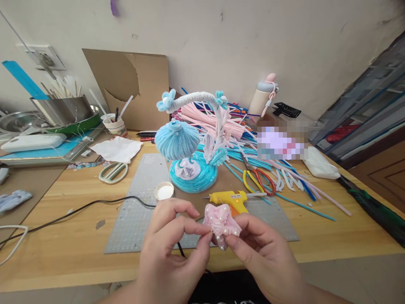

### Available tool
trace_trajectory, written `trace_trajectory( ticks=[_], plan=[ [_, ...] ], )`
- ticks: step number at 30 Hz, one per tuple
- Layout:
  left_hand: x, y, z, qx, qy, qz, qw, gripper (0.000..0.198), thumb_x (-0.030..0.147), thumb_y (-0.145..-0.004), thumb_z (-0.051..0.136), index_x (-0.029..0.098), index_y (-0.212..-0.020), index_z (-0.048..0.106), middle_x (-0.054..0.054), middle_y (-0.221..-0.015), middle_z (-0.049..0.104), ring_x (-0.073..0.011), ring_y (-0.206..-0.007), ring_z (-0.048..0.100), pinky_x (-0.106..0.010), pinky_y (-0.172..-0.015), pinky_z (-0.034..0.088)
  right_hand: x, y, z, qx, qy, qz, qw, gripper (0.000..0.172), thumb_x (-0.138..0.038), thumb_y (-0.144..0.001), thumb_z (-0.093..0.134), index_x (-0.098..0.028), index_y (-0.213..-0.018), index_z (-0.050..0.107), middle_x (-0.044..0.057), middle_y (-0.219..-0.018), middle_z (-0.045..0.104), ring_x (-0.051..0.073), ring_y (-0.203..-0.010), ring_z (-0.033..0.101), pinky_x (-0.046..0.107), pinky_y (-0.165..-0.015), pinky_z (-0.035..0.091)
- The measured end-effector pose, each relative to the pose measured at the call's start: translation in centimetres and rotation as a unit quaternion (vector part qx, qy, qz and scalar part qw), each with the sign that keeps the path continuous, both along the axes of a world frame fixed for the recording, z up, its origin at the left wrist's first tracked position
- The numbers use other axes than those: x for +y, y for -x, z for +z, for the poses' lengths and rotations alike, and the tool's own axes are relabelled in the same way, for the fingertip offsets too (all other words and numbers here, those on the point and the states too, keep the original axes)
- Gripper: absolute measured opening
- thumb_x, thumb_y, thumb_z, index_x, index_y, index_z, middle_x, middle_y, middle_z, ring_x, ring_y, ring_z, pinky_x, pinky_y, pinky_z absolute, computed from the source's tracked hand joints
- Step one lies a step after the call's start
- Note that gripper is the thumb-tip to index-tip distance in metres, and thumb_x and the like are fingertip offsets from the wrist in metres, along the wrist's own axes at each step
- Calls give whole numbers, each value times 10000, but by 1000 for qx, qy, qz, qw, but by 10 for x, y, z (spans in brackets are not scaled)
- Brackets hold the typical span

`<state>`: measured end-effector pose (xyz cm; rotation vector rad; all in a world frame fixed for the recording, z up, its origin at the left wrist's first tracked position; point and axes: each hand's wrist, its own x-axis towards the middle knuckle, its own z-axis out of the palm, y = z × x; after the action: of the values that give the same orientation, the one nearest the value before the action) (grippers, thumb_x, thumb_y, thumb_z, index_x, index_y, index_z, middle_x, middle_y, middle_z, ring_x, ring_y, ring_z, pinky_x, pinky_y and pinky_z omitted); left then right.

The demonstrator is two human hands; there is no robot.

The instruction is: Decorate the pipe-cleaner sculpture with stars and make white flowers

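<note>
Low over the table's front edge, a pink fuzzy star (220, 221) dotted with pearl beads is held between both hands. My right hand (268, 249) grips its right and lower side with thumb and fingers. Thumb and forefinger of my left hand (177, 245) pinch together at the star's left edge; what lies between the tips is too small to make out. Just beyond sits a yellow glue gun (229, 197), nozzle to the left. Behind it stands a blue and white pipe-cleaner lamp (177, 140) with flowers on its curved stem. A small white-filled cup (165, 191) stands near my left hand.
A grey cutting mat (126, 228) lies under the work. Scissors with yellow and red handles (261, 181) lie at right among pipe cleaners (249, 154). Pale-handled scissors (114, 172) and a white tissue (117, 147) lie at left. A black cable (95, 202) crosses the table.
</note>
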<state>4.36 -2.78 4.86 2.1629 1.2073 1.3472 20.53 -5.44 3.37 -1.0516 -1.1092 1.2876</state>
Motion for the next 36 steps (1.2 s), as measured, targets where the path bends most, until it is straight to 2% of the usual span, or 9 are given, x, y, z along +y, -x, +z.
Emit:
trace_trajectory(
  ticks=[4,11,18,23,26,28,32,36],
  plan=[
    [0,-1,1,-2,-18,-9,1000,141,78,-723,624,218,-710,627,-17,-840,563,-154,-791,575,-294,-679,471,-1,0,0,-10,-5,5,1000,75,-255,-808,646,-204,-756,664,10,-687,665,119,-656,607,190,-610,515],
    [2,-1,-1,-12,-3,-23,1000,146,69,-737,628,214,-719,632,-7,-850,558,-132,-800,574,-269,-699,459,-2,-2,-2,-2,-2,15,1000,66,-245,-826,634,-215,-774,663,-7,-714,662,96,-689,601,158,-652,503],
    [0,4,-6,-27,29,-26,999,148,139,-765,650,242,-869,632,-23,-992,559,-169,-943,560,-312,-808,463,0,-2,-5,32,31,19,999,77,-289,-837,638,-231,-800,673,-9,-744,668,93,-703,595,157,-661,493],
    [-1,4,-8,-23,35,-45,998,142,121,-780,633,256,-824,632,-9,-982,549,-156,-933,556,-297,-809,453,-2,-3,-8,52,38,28,998,85,-292,-826,659,-220,-783,672,-6,-739,657,99,-714,592,174,-674,489],
    [2,7,-7,-54,49,-38,997,196,179,-792,647,272,-961,611,-19,-1034,548,-174,-997,543,-314,-857,453,0,-4,-11,110,86,60,988,87,-291,-857,626,-217,-855,670,5,-803,671,104,-728,619,217,-722,503],
    [6,12,-5,-52,71,-63,994,343,269,-774,688,287,-1097,575,-33,-1120,540,-201,-1082,517,-345,-927,438,2,-5,-11,175,129,93,972,115,-292,-875,596,-202,-910,659,23,-823,677,119,-699,645,271,-730,527],
    [17,22,-1,33,155,-166,973,571,358,-728,728,330,-1250,499,-37,-1245,521,-223,-1182,477,-375,-1002,411,7,-5,-13,256,161,131,944,141,-273,-872,564,-152,-889,635,41,-765,664,118,-561,640,245,-559,538],
    [22,24,0,110,175,-199,958,627,353,-733,723,335,-1301,459,-45,-1277,512,-228,-1199,465,-394,-1007,413,8,-4,-18,255,170,134,942,150,-276,-861,549,-137,-863,608,30,-693,630,93,-450,575,192,-411,477]
  ],
)
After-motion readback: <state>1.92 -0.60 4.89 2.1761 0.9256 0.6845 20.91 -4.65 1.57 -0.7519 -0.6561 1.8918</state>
